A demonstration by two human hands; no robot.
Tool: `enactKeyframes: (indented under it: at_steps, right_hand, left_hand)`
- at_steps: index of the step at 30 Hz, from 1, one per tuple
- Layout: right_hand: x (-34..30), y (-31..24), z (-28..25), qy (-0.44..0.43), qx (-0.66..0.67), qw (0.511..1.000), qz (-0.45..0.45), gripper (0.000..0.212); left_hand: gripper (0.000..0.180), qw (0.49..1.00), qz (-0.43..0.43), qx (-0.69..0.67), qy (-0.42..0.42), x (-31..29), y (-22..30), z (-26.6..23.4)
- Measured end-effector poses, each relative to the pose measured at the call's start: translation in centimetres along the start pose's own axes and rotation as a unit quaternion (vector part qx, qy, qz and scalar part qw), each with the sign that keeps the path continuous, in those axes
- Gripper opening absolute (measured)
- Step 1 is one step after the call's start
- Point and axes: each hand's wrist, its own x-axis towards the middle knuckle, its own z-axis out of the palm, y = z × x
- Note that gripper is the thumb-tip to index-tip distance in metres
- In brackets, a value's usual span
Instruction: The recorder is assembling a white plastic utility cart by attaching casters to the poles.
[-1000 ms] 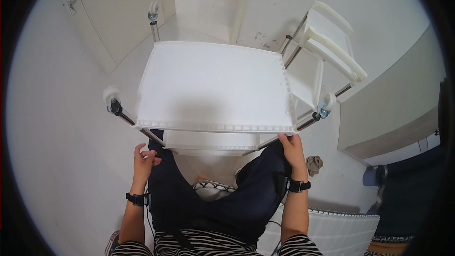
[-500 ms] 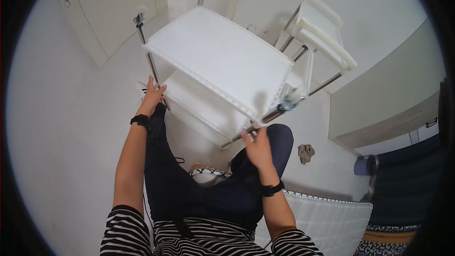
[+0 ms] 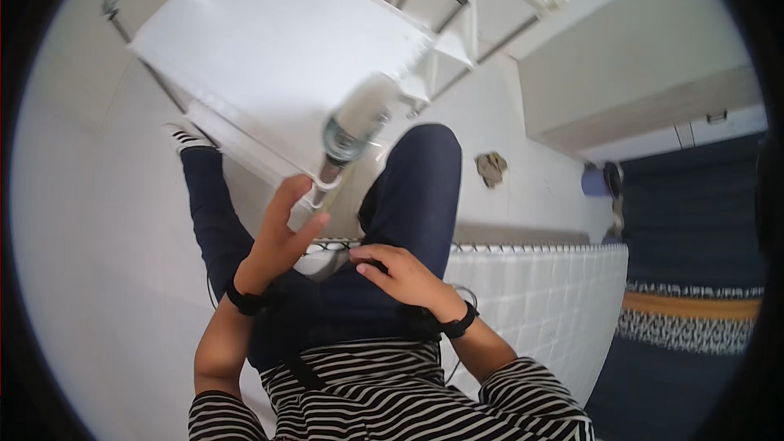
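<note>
A white rack with two trays on silver poles, its upper tray toward me, tilts in front of my legs. A caster, smeared by motion, tops the pole at its near corner. My left hand is at this corner, thumb and fingers spread around the pole's lower part; fingertips seem to touch the corner. My right hand hovers over my lap near my right thigh, thumb and fingers apart, with nothing visible in it. A second caster shows on the far left pole.
A similar white rack stands behind at the right. A crumpled brown cloth lies on the floor. Right of me are a white quilted mattress edge, a blue bin and a dark curtain-like fabric. A pale cabinet lines the right wall.
The rack sits further left and nearer in view, its near corner now by my left hand. My left hand left the left pole; my right hand let go of the near corner and drew back.
</note>
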Motion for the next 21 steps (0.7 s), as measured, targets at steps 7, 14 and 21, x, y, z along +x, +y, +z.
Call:
enactKeyframes:
  at_steps: [7, 14, 21]
  right_hand:
    - [-4.3, 1.8, -1.1, 0.164, -0.023, 0.986, -0.012, 0.019]
    - [-20.8, 15.7, -4.6, 0.424, -0.136, 0.856, 0.263, 0.021]
    - [-45.4, 27.6, 0.7, 0.423, -0.153, 0.559, 0.697, 0.043]
  left_hand:
    - [0.033, 0.959, -0.046, -0.136, 0.246, 3.3, -1.0, 4.8]
    - [0.015, 0.939, -0.03, -0.082, 0.331, 3.7, 0.2, 5.1]
    - [0.03, 0.94, 0.076, -0.105, 0.316, 0.2, -2.3, 2.6]
